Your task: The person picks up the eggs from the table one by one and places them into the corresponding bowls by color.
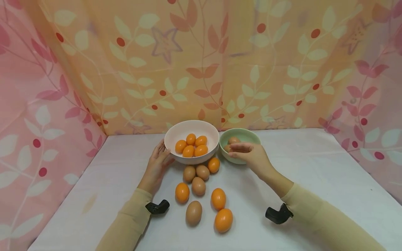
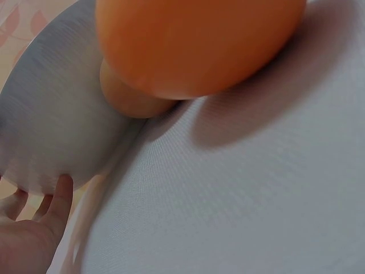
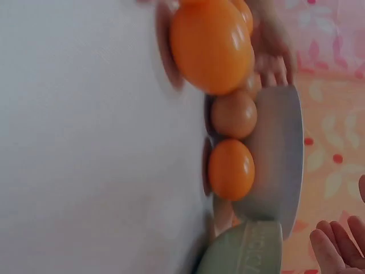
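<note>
My left hand [image 1: 157,162] rests against the left side of a white bowl [image 1: 171,137], its fingers touching the outside wall. Several orange eggs [image 1: 188,151] lie in that bowl. Over the green bowl [image 1: 255,137] reaches my right hand [image 1: 255,158], fingers extended and apart from the thumb. Two brown eggs [image 1: 233,140] show inside the green bowl, one of them partly behind the fingers. Nothing shows between the fingers of the right hand [image 3: 345,245] in the right wrist view.
Several loose brown eggs [image 1: 198,186] and orange eggs [image 1: 218,199] lie on the white tablecloth [image 1: 282,160] in front of the bowls. One orange egg [image 1: 214,165] is close by the white bowl. A floral curtain [image 1: 194,69] hangs behind.
</note>
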`<state>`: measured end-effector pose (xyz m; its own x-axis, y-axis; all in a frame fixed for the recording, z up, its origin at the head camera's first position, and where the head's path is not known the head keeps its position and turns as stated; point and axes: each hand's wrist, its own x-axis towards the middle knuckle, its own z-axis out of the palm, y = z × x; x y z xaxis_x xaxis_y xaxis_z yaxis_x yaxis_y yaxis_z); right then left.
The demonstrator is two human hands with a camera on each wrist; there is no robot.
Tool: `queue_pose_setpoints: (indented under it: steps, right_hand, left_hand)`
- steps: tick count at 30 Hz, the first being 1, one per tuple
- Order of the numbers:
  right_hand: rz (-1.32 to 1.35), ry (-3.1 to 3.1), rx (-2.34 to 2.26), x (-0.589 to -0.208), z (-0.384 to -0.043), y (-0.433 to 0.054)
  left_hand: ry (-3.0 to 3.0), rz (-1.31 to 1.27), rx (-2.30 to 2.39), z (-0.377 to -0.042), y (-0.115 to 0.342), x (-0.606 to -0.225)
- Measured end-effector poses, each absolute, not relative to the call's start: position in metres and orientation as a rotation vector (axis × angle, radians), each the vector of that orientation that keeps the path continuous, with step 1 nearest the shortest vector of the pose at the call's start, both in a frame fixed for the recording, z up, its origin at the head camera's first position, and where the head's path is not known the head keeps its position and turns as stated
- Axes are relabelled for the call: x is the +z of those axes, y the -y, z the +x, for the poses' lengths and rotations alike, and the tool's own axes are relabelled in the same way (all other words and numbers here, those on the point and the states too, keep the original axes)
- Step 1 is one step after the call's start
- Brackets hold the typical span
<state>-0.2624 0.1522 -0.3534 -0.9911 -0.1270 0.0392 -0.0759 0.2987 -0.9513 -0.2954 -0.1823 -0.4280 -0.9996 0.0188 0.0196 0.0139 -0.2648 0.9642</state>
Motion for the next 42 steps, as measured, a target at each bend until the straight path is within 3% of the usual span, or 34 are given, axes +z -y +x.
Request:
queue_pose_setpoints:
  steps: [18, 42]
  right_hand:
    - [-0.257, -2.297, -1.746, -0.383, -0.228, -0.142]
    - [-0.282, -2.290, -1.533, -0.402, -0.211, -0.125]
  left_hand:
    - [-1.874, -0.001, 2.517, -0.296, 0.182, -0.428]
    - [-1.899, -0.003, 2.503, -0.295, 0.181, -0.427]
